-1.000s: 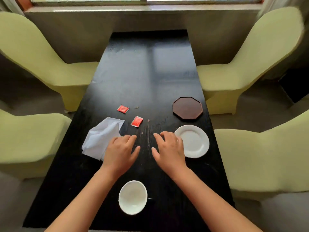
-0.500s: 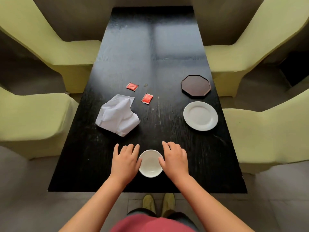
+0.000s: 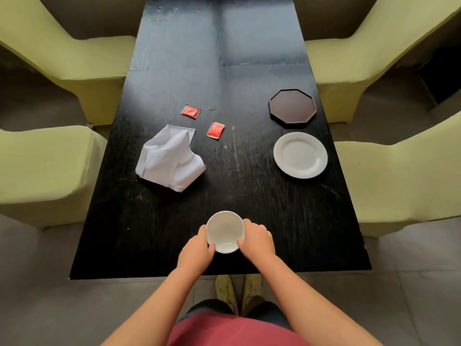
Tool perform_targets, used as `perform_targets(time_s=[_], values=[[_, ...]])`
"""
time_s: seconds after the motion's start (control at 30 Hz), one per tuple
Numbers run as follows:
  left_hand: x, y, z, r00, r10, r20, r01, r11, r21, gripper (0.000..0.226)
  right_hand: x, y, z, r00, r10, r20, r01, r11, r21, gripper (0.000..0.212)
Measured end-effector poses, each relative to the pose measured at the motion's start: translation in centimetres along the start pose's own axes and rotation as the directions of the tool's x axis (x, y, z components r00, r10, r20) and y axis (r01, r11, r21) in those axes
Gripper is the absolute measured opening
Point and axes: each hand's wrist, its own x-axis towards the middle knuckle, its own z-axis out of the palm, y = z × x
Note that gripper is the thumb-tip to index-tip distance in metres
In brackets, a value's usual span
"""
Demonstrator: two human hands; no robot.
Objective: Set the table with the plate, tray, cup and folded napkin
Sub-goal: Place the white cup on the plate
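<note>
Both hands clasp the white cup [image 3: 224,232] near the near edge of the black surface [image 3: 249,196]: the left hand [image 3: 197,253] wraps its left side, the right hand [image 3: 258,242] its right. Whether the cup rests on the surface or is lifted is unclear. The crumpled white napkin [image 3: 169,158] lies left, the white plate [image 3: 300,155] right, the octagonal dark tray [image 3: 292,107] just beyond the plate.

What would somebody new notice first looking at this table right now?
Most likely the white cup near the table's front edge, gripped between the left hand and right hand. Next, the crumpled white napkin left of centre, with two red packets just beyond it. On the right, the white plate sits in front of the dark octagonal tray.
</note>
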Motion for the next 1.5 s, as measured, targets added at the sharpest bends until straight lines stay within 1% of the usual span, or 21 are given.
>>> perform_targets(time_s=[0.03,0.07,0.1,0.2,0.27,0.37,0.47,0.57,0.6,0.7,0.77,0.83,0.87,0.93,0.97,1.07,1.17,1.27,1.37,1.5], values=[[0.0,0.0,0.1,0.999,-0.04,0.035,0.046,0.983,-0.18,0.04,0.0,0.0,0.0,1.0,0.007,-0.012,-0.007,1.0,0.015,0.027],[0.0,0.0,0.2,0.996,-0.073,0.052,0.086,0.94,-0.329,0.043,0.0,-0.1,0.0,1.0,0.015,-0.022,-0.014,1.0,0.027,0.026],[-0.1,0.1,0.2,0.993,-0.105,0.055,0.118,0.893,-0.435,0.046,0.1,-0.1,0.1,0.999,0.024,-0.026,-0.023,0.999,0.036,0.025],[0.0,0.5,0.4,0.977,-0.196,0.078,0.203,0.771,-0.604,0.049,0.1,-0.2,-0.1,0.999,0.051,-0.018,-0.05,0.997,0.065,0.027],[0.1,0.6,0.2,0.972,-0.219,0.087,0.219,0.703,-0.677,0.049,0.0,-0.2,-0.5,0.998,0.065,-0.025,-0.061,0.989,0.137,0.027],[0.5,0.7,-0.8,0.971,-0.228,0.068,0.198,0.62,-0.759,0.045,-0.2,-0.4,-1.6,0.995,0.072,-0.071,-0.048,0.955,0.293,0.027],[1.1,1.9,-2.4,0.97,-0.245,0.011,0.14,0.519,-0.843,0.037,-0.3,-0.4,-3.0,0.987,0.131,-0.089,-0.072,0.87,0.488,0.027],[1.6,4.0,-3.8,0.977,-0.195,-0.085,0.026,0.505,-0.863,0.018,-0.3,0.0,-4.6,0.976,0.196,-0.097,-0.09,0.764,0.64,0.026],[1.6,4.9,-4.1,0.982,-0.164,-0.092,0.001,0.494,-0.869,0.018,-0.3,0.3,-5.1,0.971,0.215,-0.108,-0.087,0.734,0.673,0.026],[1.8,7.5,-4.7,0.998,-0.05,-0.032,-0.009,0.406,-0.914,0.034,-0.3,1.2,-6.6,0.947,0.285,-0.144,-0.079,0.647,0.759,0.027],[2.0,9.2,-4.9,1.0,0.025,0.014,0.004,0.358,-0.934,0.042,-0.3,2.2,-7.4,0.936,0.325,-0.136,-0.075,0.562,0.824,0.03],[2.5,10.6,-5.0,0.995,0.088,0.04,0.007,0.349,-0.937,0.048,-0.1,3.3,-8.2,0.933,0.34,-0.117,-0.07,0.492,0.868,0.039],[2.9,11.3,-4.9,0.993,0.109,0.048,0.007,0.352,-0.936,0.049,0.1,3.9,-8.6,0.934,0.339,-0.111,-0.069,0.477,0.876,0.046],[3.8,12.7,-4.7,0.991,0.121,0.051,0.005,0.354,-0.935,0.043,0.6,5.3,-9.3,0.941,0.324,-0.093,-0.07,0.457,0.887,0.061],[4.3,13.4,-4.6,0.993,0.11,0.05,0.007,0.356,-0.934,0.039,0.9,6.0,-9.7,0.948,0.308,-0.081,-0.066,0.438,0.897,0.064],[5.8,15.8,-3.7,0.997,0.062,0.052,0.025,0.378,-0.925,0.032,2.4,8.3,-11.2,0.967,0.245,-0.065,-0.044,0.412,0.91,0.056],[7.8,18.0,-3.0,0.996,0.06,0.066,0.038,0.384,-0.923,0.031,4.2,10.7,-12.4,0.971,0.232,-0.057,-0.041,0.399,0.916,0.055],[10.4,20.2,-2.2,0.995,0.088,0.051,0.011,0.405,-0.914,0.034,6.4,12.6,-12.9,0.958,0.279,-0.067,-0.042,0.37,0.928,0.055],[13.4,22.4,-1.3,0.997,0.079,0.017,-0.019,0.422,-0.906,0.033,8.8,14.0,-13.3,0.933,0.348,-0.095,-0.031,0.34,0.94,0.052],[16.5,24.7,-0.1,0.997,0.079,-0.007,-0.042,0.45,-0.892,0.035,11.3,15.5,-13.9,0.906,0.409,-0.11,-0.037,0.335,0.941,0.051]])
